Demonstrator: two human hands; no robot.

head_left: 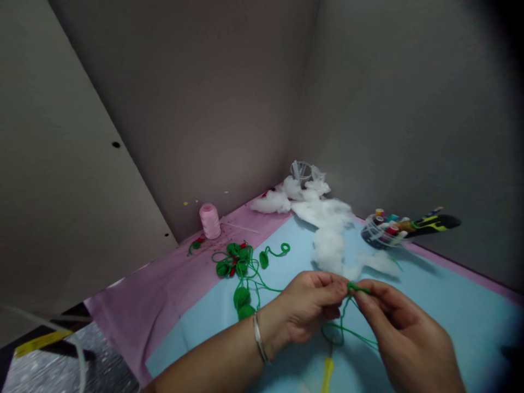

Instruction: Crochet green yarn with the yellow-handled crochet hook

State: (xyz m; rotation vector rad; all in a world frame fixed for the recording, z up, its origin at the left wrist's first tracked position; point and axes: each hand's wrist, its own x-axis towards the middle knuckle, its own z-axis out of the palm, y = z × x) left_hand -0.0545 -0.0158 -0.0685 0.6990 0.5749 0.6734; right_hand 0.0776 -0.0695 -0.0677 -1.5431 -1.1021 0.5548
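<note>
Well, the left hand and right hand both pinch the green yarn at 4 o'clock in view — one hard tug could slip it free, or the slack loop could snag.

This is a handicraft workstation: a small booth of grey panel walls, its work surface laid with pink cloth and a pale blue sheet, carrying a pink thread cone, white stuffing, green yarn and a holder of thread spools.
</note>
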